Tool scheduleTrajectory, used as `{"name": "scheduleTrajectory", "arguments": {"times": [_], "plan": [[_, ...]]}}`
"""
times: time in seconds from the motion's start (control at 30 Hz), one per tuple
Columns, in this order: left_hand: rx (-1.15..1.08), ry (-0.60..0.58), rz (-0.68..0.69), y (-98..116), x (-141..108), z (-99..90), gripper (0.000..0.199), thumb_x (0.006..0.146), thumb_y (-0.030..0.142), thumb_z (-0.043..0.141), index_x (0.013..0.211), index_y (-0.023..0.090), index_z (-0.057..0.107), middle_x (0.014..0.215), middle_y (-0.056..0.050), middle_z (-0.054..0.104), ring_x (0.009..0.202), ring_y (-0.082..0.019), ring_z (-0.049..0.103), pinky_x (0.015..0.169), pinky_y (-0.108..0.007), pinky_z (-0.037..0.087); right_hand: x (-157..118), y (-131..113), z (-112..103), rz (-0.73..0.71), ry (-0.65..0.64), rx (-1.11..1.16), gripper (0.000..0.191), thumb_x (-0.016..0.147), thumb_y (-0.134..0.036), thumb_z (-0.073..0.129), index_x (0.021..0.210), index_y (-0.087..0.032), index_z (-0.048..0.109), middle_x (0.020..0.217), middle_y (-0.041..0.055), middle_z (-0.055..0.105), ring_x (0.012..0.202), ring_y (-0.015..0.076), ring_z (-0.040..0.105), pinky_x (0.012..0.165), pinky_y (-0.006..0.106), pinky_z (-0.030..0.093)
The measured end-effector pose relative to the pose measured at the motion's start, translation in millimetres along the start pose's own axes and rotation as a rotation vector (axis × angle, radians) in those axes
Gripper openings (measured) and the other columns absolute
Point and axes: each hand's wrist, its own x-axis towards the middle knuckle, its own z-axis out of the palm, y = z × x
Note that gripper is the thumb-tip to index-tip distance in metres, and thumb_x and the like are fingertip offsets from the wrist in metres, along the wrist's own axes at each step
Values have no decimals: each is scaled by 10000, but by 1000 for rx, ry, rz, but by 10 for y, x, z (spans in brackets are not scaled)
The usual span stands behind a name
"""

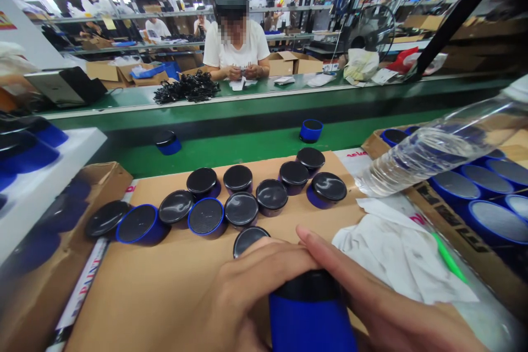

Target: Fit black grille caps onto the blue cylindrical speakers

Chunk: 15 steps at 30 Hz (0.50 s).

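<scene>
A blue round speaker [311, 319] with a black end is close in front of me, its lower part cut off by the frame. My left hand [243, 286] is closed around its left side, with the fingers reaching across the black end. From the right, my right hand [371, 297] grips the same speaker, its thumb or finger lying near the left fingertips. Just beyond my left hand stands a black-topped piece [248, 239], partly hidden. Several more stand in loose rows on the cardboard sheet [144, 286], some showing a mesh face [206, 216].
A water bottle [429, 143] leans in at right, beside a white cloth [391, 253] and a carton of speakers [454, 225]. At left are a paint marker [82, 286] and a white foam tray [82, 146]. A co-worker [237, 47] sits across the green belt [239, 146].
</scene>
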Motion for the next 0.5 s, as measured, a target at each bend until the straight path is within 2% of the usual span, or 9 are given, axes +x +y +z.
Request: {"name": "scheduleTrajectory", "arguments": {"times": [0.1,0.17,0.27,0.37,0.43,0.5], "plan": [[25,19,12,6,1,9,621,798,444,725,1383,331,549,1239,-51,708,1131,-359,680,866,-423,615,13,-38,33,-54,-5,-91,399,911,-468,561,1307,-510,552,1553,-205,291,1471,238,165,944,251,539],[34,26,13,14,4,18,596,815,404,712,1384,334,549,1238,-46,710,1108,-348,694,846,-415,625,6,-39,37,-86,25,-133,399,903,-446,575,1297,-509,565,1541,-190,331,1456,237,216,980,261,512],[37,29,1,29,5,27,627,784,402,748,1377,337,554,1236,-45,713,1101,-345,697,857,-418,624,-38,6,14,-65,66,-147,478,864,-445,631,1328,-506,532,1533,-156,367,1418,266,317,956,288,532],[29,35,-4,35,3,27,672,752,475,765,1376,346,550,1243,-48,708,1124,-358,684,866,-437,619,-85,65,-16,-8,26,-130,588,827,-536,648,1385,-493,466,1509,-114,422,1353,291,435,949,321,538],[24,36,-1,33,4,26,647,778,521,722,1378,351,547,1230,-45,711,1131,-362,680,864,-450,616,-80,84,-25,-22,2,-101,666,777,-637,648,1397,-493,451,1514,-116,410,1349,307,434,946,338,540],[19,33,-1,33,7,25,649,781,531,717,1379,344,548,1224,-48,714,1126,-363,681,862,-449,614,-40,81,-21,-48,5,-101,665,765,-609,688,1380,-529,451,1522,-147,381,1366,295,406,950,324,532]]}}
